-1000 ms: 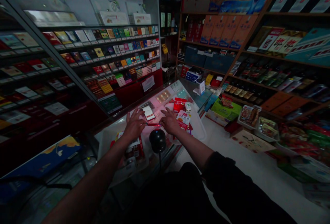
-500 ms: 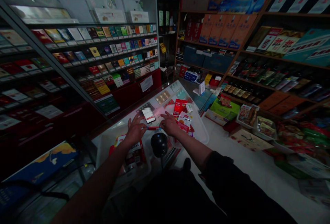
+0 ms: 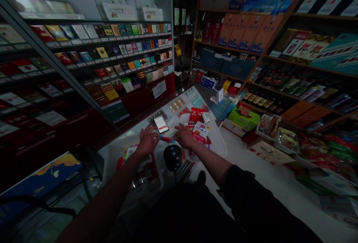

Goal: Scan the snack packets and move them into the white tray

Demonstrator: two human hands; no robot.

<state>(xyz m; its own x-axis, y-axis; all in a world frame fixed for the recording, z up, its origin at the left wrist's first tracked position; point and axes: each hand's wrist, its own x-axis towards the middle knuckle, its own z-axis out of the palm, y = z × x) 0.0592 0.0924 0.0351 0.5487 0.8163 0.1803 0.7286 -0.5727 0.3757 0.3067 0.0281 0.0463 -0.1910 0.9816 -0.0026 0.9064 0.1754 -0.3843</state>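
Between my two hands is a slim red packet (image 3: pixel 167 139) with blue ends, held level above the counter. My left hand (image 3: pixel 148 141) pinches its left end, and my right hand (image 3: pixel 184 136) has its fingers closed at the right end. Just below the packet stands a round black device (image 3: pixel 172 157) with a small blue light, resembling a desktop barcode scanner. A phone (image 3: pixel 161 124) with a lit, partly blurred screen lies on the glass counter beyond my fingers.
A white tray (image 3: pixel 222 147) with red snack packets (image 3: pixel 200 133) lies right of my right hand. Another pale tray (image 3: pixel 108 166) of packets sits under my left forearm. Shelves of cigarette packs (image 3: pixel 120 49) rise at left; bottles and boxes (image 3: pixel 248 34) line the right wall.
The view has shifted slightly. Both hands stay at the packet's ends, nearly in the same place above the counter.
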